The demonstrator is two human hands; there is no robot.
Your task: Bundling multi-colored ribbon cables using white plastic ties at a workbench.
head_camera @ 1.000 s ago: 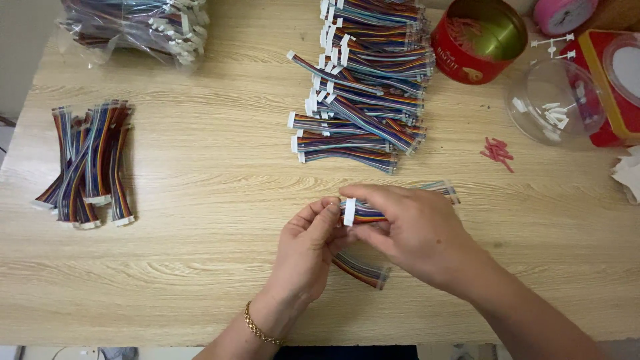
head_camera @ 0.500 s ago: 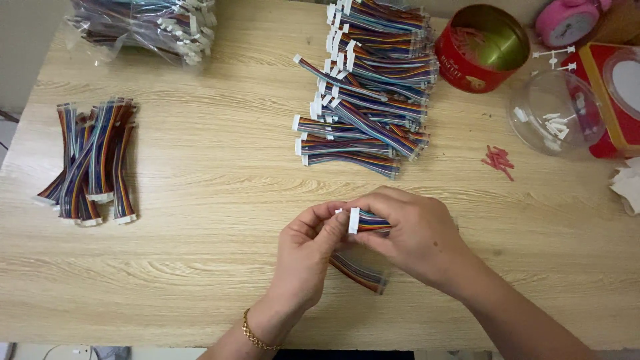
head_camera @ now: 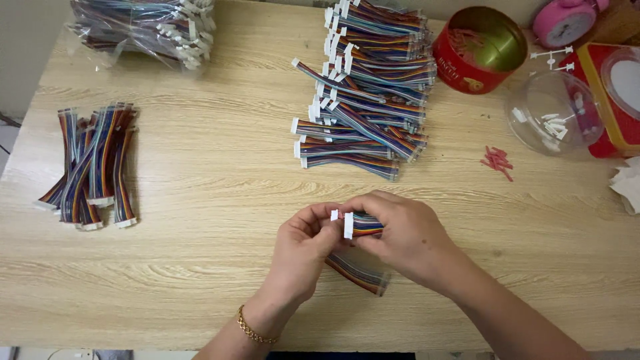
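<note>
Near the table's [head_camera: 200, 220] front edge, your right hand [head_camera: 407, 237] pinches a rainbow cable [head_camera: 363, 225] by its white connector, the rest trailing down under your palms. Your left hand [head_camera: 303, 250] closes its fingertips on a small white piece [head_camera: 335, 215] just beside that connector. Behind lies a cable stack [head_camera: 367, 93]; a smaller bundle [head_camera: 90, 163] sits far left.
</note>
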